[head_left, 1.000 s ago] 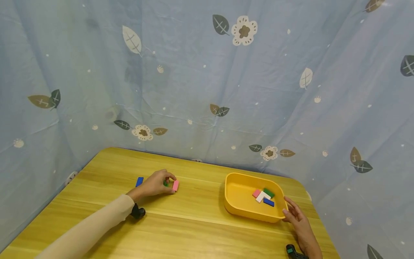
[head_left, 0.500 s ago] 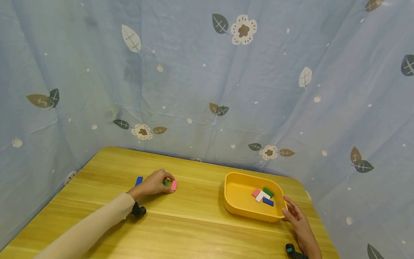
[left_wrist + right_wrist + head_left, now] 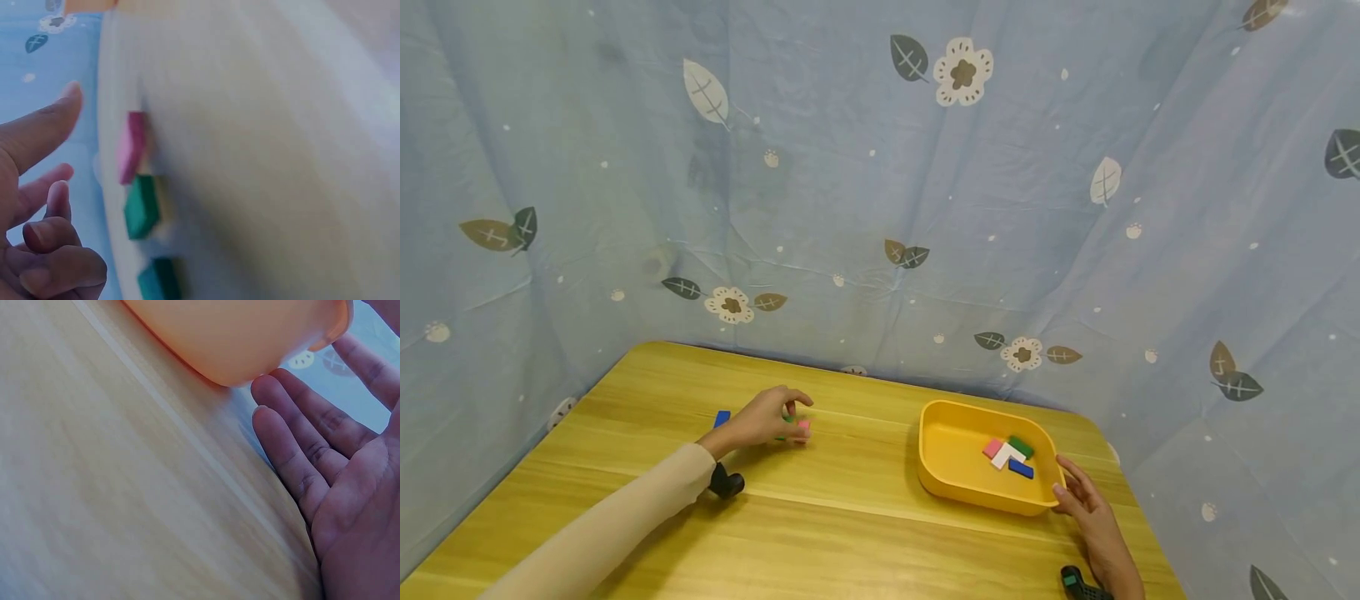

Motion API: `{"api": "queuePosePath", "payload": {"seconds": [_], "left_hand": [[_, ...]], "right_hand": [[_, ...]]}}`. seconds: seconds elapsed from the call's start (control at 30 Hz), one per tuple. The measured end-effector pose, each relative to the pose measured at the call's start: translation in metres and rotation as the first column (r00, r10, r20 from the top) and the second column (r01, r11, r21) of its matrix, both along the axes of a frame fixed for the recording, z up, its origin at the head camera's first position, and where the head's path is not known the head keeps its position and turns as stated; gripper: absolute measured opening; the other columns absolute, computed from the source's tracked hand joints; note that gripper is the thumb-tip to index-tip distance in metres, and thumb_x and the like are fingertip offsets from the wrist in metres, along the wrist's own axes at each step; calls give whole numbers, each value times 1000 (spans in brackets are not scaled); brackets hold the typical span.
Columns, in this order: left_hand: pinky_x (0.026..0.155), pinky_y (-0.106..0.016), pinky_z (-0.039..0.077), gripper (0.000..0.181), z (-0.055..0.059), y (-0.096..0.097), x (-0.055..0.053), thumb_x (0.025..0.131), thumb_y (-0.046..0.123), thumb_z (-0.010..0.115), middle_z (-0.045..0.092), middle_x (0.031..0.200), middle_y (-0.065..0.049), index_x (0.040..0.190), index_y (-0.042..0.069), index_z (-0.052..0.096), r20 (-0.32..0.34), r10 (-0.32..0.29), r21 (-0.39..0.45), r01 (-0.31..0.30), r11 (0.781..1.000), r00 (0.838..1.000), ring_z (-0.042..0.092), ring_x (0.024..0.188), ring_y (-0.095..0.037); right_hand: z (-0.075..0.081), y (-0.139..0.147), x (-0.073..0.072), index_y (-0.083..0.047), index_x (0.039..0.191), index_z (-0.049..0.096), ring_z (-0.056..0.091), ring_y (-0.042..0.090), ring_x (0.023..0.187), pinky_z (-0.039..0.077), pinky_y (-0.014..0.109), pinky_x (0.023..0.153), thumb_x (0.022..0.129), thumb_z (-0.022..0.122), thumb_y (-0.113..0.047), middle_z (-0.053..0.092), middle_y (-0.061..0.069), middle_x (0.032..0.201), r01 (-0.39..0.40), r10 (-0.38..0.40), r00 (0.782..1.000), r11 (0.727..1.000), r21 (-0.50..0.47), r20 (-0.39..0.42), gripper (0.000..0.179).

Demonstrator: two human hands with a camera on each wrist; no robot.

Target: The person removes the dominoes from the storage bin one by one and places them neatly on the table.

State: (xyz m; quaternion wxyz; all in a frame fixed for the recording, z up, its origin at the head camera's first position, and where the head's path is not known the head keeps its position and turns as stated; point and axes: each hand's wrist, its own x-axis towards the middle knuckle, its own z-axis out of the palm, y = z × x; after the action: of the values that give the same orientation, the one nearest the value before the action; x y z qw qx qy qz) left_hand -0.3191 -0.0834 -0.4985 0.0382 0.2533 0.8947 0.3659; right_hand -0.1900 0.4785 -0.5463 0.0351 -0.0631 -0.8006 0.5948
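In the head view, the left hand (image 3: pixel 766 417) is poised over the small blocks on the bench (image 3: pixel 865 550), its thumb and forefinger apart and nothing in its grasp. The thumb covers part of a pink block (image 3: pixel 804 426), and only slivers of green show between the fingers. A blue block (image 3: pixel 722 417) lies near the wrist, its lower end hidden. Well to the right stands a yellow bin (image 3: pixel 928 471) with a pink block, a white piece, a green block and a blue block lying close together inside; whether the white piece is one block or two is hard to tell. The right hand (image 3: pixel 1093 512) grips the bin's right end, thumb at the rim.

In the left wrist view, everything is blurred: the pink block stands in a row with a green block and a darker, teal-looking block (image 3: pixel 160 282), which the bottom edge cuts off. The hand is clear of all three. A corner of the bin shows at the top.

In the right wrist view, the bin's upper part is cropped away. One finger reaches the rim, others extend by its base; the thumb's contact is out of sight.
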Motion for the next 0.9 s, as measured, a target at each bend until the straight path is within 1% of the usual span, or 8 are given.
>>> {"api": "queuePosePath", "payload": {"seconds": [0.1, 0.23, 0.33, 0.4, 0.53, 0.7, 0.8, 0.9], "left_hand": [[65, -32, 43, 35, 6, 9, -1, 86, 31, 72, 61, 98, -5, 117, 17, 64, -3, -8, 38, 8, 999, 1000, 52, 82, -18], [64, -32, 45, 30, 15, 24, -4, 89, 38, 66, 61, 95, 3, 114, 22, 64, -1, -19, 77, 19, 997, 1000, 55, 82, -17], [65, -33, 46, 27, 21, 38, -8, 91, 39, 63, 61, 93, 4, 114, 25, 64, -5, -41, 100, 42, 994, 999, 57, 80, -15], [66, -33, 47, 26, 25, 47, -9, 92, 39, 62, 61, 93, 5, 115, 26, 64, -18, -63, 111, 65, 992, 998, 56, 78, -14], [67, -33, 48, 26, 32, 65, -12, 93, 37, 61, 61, 95, 6, 116, 25, 63, -54, -111, 127, 117, 985, 992, 56, 78, -13], [69, -32, 49, 22, 42, 90, -13, 94, 36, 61, 61, 100, 9, 114, 25, 63, -67, -158, 136, 166, 977, 985, 57, 84, -12], [69, -31, 50, 23, 47, 106, -14, 95, 37, 59, 62, 99, 9, 114, 26, 63, -59, -187, 143, 194, 970, 981, 57, 84, -12], [69, -30, 50, 24, 49, 121, -15, 95, 38, 58, 62, 98, 8, 115, 25, 63, -46, -221, 158, 225, 961, 974, 58, 84, -11]], "right_hand": [[-1, 0, 0, -31, 148, 33, 58, 10, 102, 52, 33, 80, 96, 55, -40, 45, 5, 134, 8, -8, 1000, 1000, 2, 11, 57], [-1, 0, 0, -32, 148, 33, 58, 9, 102, 52, 33, 80, 95, 55, -41, 46, 5, 132, 16, -16, 1000, 1000, -1, 17, 58], [-1, 0, 0, -32, 148, 34, 58, 10, 101, 52, 33, 79, 95, 56, -41, 48, 4, 130, 22, -22, 1000, 1000, -3, 16, 58], [-1, 0, 0, -32, 148, 34, 58, 10, 101, 52, 33, 79, 95, 56, -41, 48, 3, 129, 25, -25, 1000, 1000, -5, 16, 58], [-1, -1, 0, -31, 148, 34, 58, 9, 101, 52, 34, 80, 95, 56, -41, 48, 2, 130, 24, -24, 1000, 1000, -10, 19, 58], [0, -1, 0, -30, 148, 33, 57, 6, 103, 52, 34, 80, 96, 55, -40, 44, 1, 134, 24, -24, 1000, 1000, -14, 18, 58], [1, -2, 0, -29, 149, 33, 56, 5, 104, 52, 34, 80, 96, 54, -40, 43, 1, 135, 24, -24, 1000, 1000, -12, 15, 58], [2, -2, 1, -30, 149, 33, 56, 6, 103, 52, 34, 80, 96, 54, -40, 43, 2, 135, 25, -25, 1000, 1000, -10, 12, 57]]}}
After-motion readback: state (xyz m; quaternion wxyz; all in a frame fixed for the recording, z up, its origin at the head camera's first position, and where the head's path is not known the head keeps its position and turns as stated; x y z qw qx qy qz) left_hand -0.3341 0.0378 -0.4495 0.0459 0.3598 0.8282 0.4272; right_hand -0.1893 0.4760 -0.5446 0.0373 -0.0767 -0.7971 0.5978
